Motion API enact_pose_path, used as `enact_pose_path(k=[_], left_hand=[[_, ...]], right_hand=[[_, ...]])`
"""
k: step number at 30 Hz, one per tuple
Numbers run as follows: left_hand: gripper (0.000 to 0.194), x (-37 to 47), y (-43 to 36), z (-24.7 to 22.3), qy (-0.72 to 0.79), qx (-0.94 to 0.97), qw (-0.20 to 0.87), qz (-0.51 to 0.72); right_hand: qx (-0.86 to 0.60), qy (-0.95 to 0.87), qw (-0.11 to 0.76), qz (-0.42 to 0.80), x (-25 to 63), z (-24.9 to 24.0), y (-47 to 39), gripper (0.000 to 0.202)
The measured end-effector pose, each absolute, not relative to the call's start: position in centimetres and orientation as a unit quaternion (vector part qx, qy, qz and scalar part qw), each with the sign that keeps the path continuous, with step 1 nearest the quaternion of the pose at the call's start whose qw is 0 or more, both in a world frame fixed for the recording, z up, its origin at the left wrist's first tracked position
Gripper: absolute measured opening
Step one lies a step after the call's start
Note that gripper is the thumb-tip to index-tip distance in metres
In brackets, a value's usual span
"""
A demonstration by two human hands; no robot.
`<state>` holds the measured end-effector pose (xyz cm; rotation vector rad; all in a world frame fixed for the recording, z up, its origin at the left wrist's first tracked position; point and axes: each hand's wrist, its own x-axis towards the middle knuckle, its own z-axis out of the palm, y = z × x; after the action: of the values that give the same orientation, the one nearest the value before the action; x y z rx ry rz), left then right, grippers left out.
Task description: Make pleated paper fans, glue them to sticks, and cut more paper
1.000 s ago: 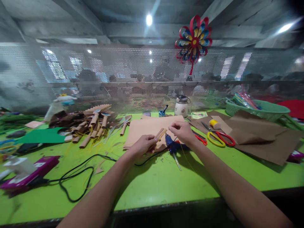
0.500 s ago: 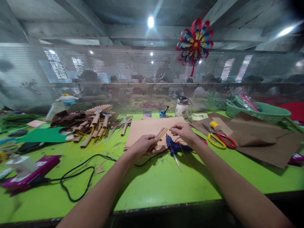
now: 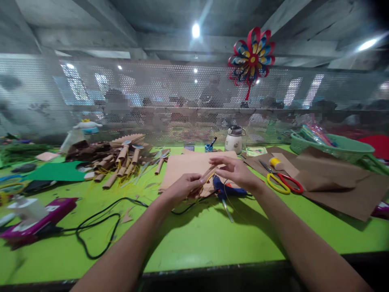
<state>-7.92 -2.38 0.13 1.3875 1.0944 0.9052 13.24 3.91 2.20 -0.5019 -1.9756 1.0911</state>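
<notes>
My left hand grips the near end of a narrow brown paper roll, partly covered by the fingers. The roll slants up and to the right. At its far end is my right hand, with fingers and thumb closed around the tip. A fine yellow thread hangs below the right hand. Beneath this hand a blue hot glue gun lies on the table, a clear glue stick jutting from its back. Under and behind both hands lie light brown paper sheets.
Paper tubes with yellow threads are heaped at left, near a purple power strip and black cord. Right are scissors, a yellow thread spool, dark brown paper and a green basket. Behind stands a bottle.
My right hand has moved slightly left and down, from pinching beyond the paper roll's end to closing on that end. My left hand keeps its hold. The view has shifted a little.
</notes>
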Motion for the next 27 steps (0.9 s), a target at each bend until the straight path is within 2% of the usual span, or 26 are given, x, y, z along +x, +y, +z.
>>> enact_pose_path(k=[7,10,16,27], left_hand=[[0.033,-8.1,-2.6,0.2,0.419,0.642,0.537,0.353],[0.035,-8.1,-2.7,0.3,0.417,0.646,0.532,0.354],[0.035,-8.0,-2.8,0.4,0.415,0.642,0.541,0.352],[0.038,-7.6,-3.0,0.7,0.409,0.571,0.6,0.383]], right_hand=[[-0.19,-0.784,0.401,0.435,13.8,2.3,4.4,0.033],[-0.188,-0.778,0.385,0.46,13.7,2.5,4.1,0.027],[-0.22,-0.775,0.401,0.436,13.4,2.6,3.8,0.017],[-0.257,-0.759,0.441,0.405,12.7,3.1,3.1,0.025]])
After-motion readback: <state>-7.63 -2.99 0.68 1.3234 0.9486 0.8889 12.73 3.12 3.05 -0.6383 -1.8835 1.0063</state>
